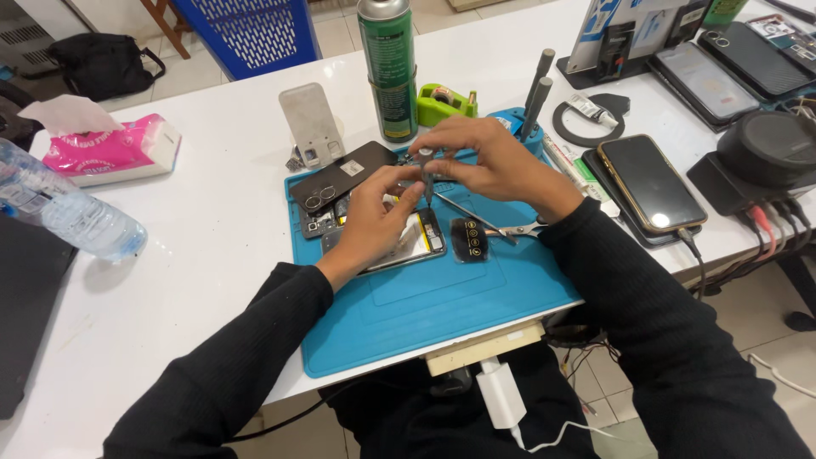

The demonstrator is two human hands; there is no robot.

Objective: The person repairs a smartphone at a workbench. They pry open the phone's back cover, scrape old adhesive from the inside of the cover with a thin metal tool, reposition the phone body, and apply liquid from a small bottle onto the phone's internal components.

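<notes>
1 opened phone (387,238) lies under the left hand (374,219), whose fingers press it flat. The right hand (484,161) pinches 1 slim screwdriver (427,178) upright, tip apparently on the phone. Beneath both, 1 rubbery blue mat (442,306) on the glossy white surface (212,229); 1 green spray can (387,68) stands beyond.

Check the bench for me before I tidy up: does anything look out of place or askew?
The blue work mat juts past the white table's front edge, and the plastic water bottle lies on its side at the left. Otherwise nothing is spilled; the opened phone sits under both hands.
</notes>
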